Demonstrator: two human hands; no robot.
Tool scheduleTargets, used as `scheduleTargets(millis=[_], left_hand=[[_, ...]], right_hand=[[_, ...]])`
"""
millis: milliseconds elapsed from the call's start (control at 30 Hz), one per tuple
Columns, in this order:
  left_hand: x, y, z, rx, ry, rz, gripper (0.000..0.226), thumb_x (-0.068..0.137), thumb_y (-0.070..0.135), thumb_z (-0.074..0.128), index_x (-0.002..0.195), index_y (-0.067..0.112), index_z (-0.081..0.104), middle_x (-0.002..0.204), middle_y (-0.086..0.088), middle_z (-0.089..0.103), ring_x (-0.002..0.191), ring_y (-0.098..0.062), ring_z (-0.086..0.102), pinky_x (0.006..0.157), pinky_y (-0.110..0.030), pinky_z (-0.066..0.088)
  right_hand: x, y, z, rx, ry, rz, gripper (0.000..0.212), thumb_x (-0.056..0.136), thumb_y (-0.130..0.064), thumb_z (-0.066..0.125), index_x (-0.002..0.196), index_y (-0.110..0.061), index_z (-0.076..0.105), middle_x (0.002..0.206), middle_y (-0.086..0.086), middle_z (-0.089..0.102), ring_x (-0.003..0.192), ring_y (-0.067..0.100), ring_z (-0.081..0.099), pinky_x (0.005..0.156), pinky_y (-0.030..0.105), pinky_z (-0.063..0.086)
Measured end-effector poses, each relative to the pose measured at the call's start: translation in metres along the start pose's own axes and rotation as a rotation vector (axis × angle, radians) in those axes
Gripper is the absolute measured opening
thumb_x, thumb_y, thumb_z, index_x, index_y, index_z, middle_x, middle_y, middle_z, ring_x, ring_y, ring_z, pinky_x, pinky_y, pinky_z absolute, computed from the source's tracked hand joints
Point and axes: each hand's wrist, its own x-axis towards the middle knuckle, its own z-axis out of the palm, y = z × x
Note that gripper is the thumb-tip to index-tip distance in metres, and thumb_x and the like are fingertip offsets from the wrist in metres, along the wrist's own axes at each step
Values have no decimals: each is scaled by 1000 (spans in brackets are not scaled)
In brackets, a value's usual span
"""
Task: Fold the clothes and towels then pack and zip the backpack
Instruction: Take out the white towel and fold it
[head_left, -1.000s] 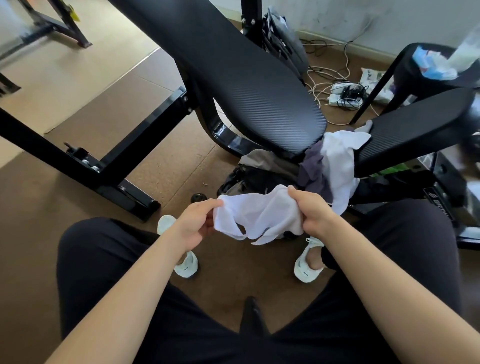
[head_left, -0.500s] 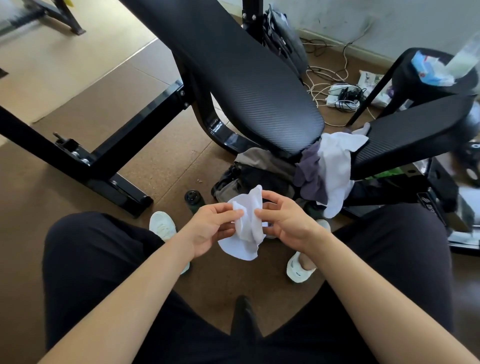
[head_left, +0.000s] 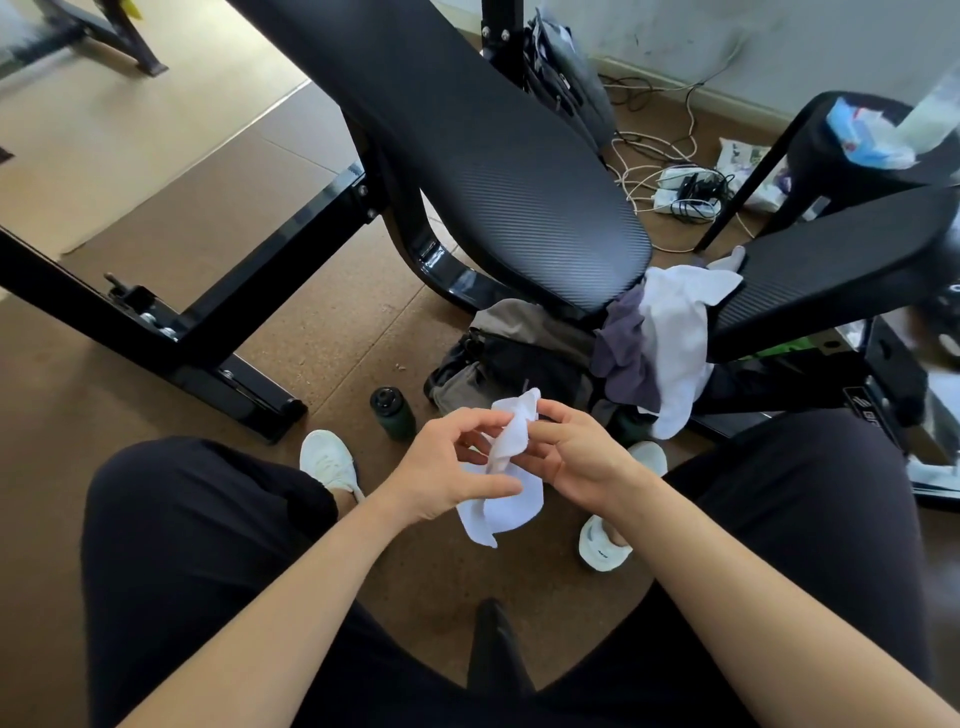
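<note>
A black weight bench (head_left: 493, 171) stretches away at eleven o'clock. A dark backpack (head_left: 519, 358) sits under its near end at twelve, with white and purple clothes (head_left: 670, 332) draped at one. Between my knees, my left hand (head_left: 447, 467) and right hand (head_left: 576, 457) both pinch a small bunched white cloth (head_left: 511, 452).
</note>
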Motion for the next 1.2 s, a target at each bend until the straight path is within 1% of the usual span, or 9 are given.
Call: scheduleTargets(millis=[167, 233, 333, 467, 533, 667, 800, 967, 1200], left_hand=[[1, -3, 4, 225, 140, 230, 47, 84, 15, 83, 129, 17, 69, 116, 6, 69, 103, -9, 64, 83, -16, 53], [2, -3, 1, 200, 178, 263, 32, 90, 19, 79, 121, 17, 74, 109, 6, 73, 99, -11, 68, 83, -22, 57], [2, -3, -1, 181, 217, 270, 22, 91, 21, 76, 113, 17, 79, 105, 7, 77, 99, -9, 72, 85, -28, 60], [2, 1, -3, 63, 199, 188, 20, 91, 15, 76, 111, 16, 80, 101, 8, 79, 98, -11, 74, 86, -28, 59], [1, 5, -7, 8, 164, 155, 20, 91, 14, 76, 111, 17, 80, 99, 8, 79, 98, -14, 74, 85, -26, 59], [-1, 9, -15, -171, 73, 72, 32, 87, 5, 79, 118, 13, 76, 105, 1, 79, 104, -17, 74, 90, -30, 59], [-3, 9, -21, -80, 184, 128, 26, 84, 3, 82, 108, 13, 79, 99, 3, 80, 97, -17, 76, 86, -34, 62], [-4, 8, -22, 73, 326, 236, 17, 79, 9, 87, 93, 16, 80, 87, 9, 78, 83, -15, 76, 76, -34, 63], [-4, 7, -22, 248, 332, 410, 16, 84, 9, 84, 99, 14, 81, 92, 7, 77, 84, -7, 73, 72, -30, 61]], right_hand=[[0, -1, 3, 37, 52, 19, 33, 94, 7, 62, 127, 3, 60, 126, 28, 66, 112, 39, 69, 93, 46, 59], [0, -2, 5, 22, 76, -10, 58, 88, 9, 69, 141, 4, 48, 126, 31, 64, 108, 40, 71, 87, 44, 62], [0, 1, 0, -168, 117, -161, 98, 82, 11, 75, 157, -27, 25, 93, 24, 66, 84, 30, 72, 76, 42, 63], [3, 0, -2, -734, 140, -436, 30, 87, -12, 77, 115, -25, 73, 82, 12, 65, 74, 19, 67, 77, 40, 62], [4, -3, -4, -949, 143, -505, 7, 86, -26, 79, 92, -29, 78, 89, 0, 61, 77, 13, 60, 72, 31, 54], [6, -8, -8, -939, 43, -485, 2, 88, -24, 75, 87, -25, 74, 89, -6, 71, 83, 18, 67, 78, 37, 55], [-1, -11, -4, -857, -19, -413, 15, 95, -27, 71, 86, -15, 71, 76, -4, 73, 70, 10, 66, 68, 29, 52], [-4, -10, 1, -779, -60, -390, 19, 98, -31, 68, 96, -13, 73, 86, 11, 77, 83, 34, 72, 76, 50, 57], [-5, -7, 1, -643, -43, -336, 18, 96, -29, 70, 88, -13, 75, 77, 11, 72, 70, 15, 60, 68, 29, 46]])
